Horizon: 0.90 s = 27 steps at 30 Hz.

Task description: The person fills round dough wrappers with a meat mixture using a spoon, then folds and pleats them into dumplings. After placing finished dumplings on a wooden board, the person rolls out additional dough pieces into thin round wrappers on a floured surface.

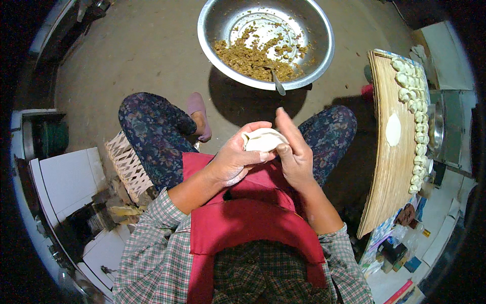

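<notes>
A white dough dumpling [264,140], folded into a half-moon, is held between my two hands above my lap. My left hand [237,155] grips its left end, with the thumb along the lower side and the fingers behind. At the right end, the thumb and fingers of my right hand [294,150] press on the dumpling's edge. The index finger of that hand points up and away. Flour dusts my left palm near the wrist. Whether the far edge is fully sealed is hidden by my fingers.
Beyond my knees stands a large steel basin [203,36] with minced filling [246,60] and a metal spoon [279,83]. To the right, a wooden board [383,171] bears rows of dumplings [420,138] and one flat dough wrapper [393,130]. A woven seat [127,163] shows at left.
</notes>
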Available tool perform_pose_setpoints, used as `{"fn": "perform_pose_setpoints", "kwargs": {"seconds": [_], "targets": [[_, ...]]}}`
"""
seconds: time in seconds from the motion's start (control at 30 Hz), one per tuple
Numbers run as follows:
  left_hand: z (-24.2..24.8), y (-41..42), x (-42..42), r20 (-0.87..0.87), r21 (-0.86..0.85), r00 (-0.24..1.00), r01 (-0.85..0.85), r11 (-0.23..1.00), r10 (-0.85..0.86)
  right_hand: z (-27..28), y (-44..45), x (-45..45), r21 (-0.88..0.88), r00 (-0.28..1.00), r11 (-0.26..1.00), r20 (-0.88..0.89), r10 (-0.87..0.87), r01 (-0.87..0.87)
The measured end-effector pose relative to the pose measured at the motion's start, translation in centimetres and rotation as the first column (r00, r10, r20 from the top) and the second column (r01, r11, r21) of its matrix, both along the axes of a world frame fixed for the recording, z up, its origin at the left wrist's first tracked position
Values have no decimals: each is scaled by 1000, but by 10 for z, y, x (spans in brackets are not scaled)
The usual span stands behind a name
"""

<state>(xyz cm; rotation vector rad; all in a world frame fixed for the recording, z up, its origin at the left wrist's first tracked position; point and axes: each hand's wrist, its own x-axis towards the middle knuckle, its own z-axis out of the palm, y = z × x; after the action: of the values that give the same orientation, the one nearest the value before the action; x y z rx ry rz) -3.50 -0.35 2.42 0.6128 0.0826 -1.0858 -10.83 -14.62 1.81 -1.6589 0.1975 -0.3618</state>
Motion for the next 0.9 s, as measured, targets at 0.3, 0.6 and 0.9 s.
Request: {"fn": "perform_pose_setpoints", "kwargs": {"seconds": [0.3,0.6,0.9], "targets": [[19,-4,2,545,164,836,-37,986,-60,13,-11,4,813,967,577,-202,152,79],[10,6,7,797,241,603,-341,909,15,19,-6,5,909,972,416,-91,217,-7],[13,-3,5,927,283,370,-593,754,-57,17,6,8,801,981,596,-152,120,51]]}}
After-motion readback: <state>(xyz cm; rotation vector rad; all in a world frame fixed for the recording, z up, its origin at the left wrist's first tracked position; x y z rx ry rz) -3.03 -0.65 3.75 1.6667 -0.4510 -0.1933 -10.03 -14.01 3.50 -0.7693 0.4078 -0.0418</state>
